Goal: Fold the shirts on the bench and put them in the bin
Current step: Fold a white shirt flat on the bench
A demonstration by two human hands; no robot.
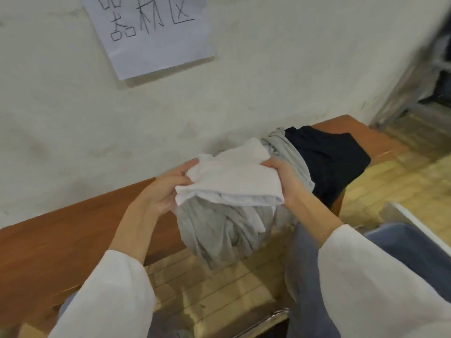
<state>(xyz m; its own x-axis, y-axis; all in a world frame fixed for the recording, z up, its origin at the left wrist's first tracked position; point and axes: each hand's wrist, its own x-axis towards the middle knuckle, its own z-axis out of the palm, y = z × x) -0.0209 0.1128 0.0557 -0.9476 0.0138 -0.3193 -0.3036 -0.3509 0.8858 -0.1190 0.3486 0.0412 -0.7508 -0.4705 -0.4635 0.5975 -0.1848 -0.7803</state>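
white shirt (231, 176) – folded into a chunky bundle, gripped at both ends, held right over the grey one | grey shirt (219, 230) – crumpled heap, spilling off the front edge of the reddish-brown wooden bench (61, 240) | black shirt (327, 157) – lying loose at the bench's far right end, tucked up against the grey

Both hands (168, 189) grip folded white shirt (231, 181); grey shirt (219, 230) beneath

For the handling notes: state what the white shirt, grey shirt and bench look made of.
White shirt: soft, matte knit, probably cotton; it creases limply. Grey shirt: heathered jersey, draping in folds. Bench: wood or veneer, smooth reddish-brown, faint grain.
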